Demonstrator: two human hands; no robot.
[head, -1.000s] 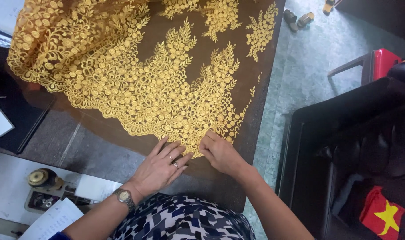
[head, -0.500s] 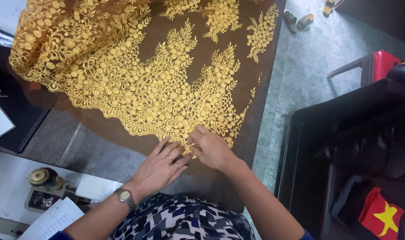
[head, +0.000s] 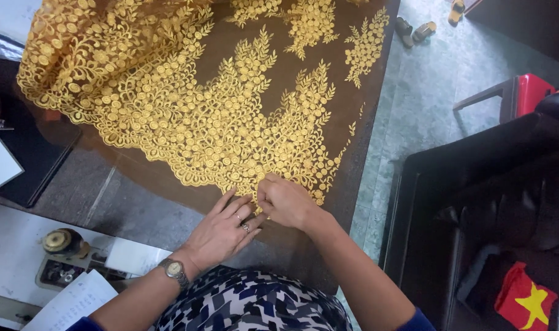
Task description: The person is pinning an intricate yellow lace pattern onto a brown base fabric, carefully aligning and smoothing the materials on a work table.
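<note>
Here, gold lace (head: 187,104) edge under left hand (head: 221,230), pinched by right hand (head: 285,202)

lace (head: 187,116) on table (head: 138,208), sofa (head: 494,202) right

Soft, even indoor light, sharp throughout.
The gold lace (head: 187,104) gleams brightly (no harsh glare); the black sofa (head: 494,208) right of it stays dim.

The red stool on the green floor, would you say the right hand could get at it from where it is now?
Probably not without leaning. The right hand rests on the gold lace fabric at the table's near edge, while the red stool stands well off across the green floor, beside the black sofa.
</note>
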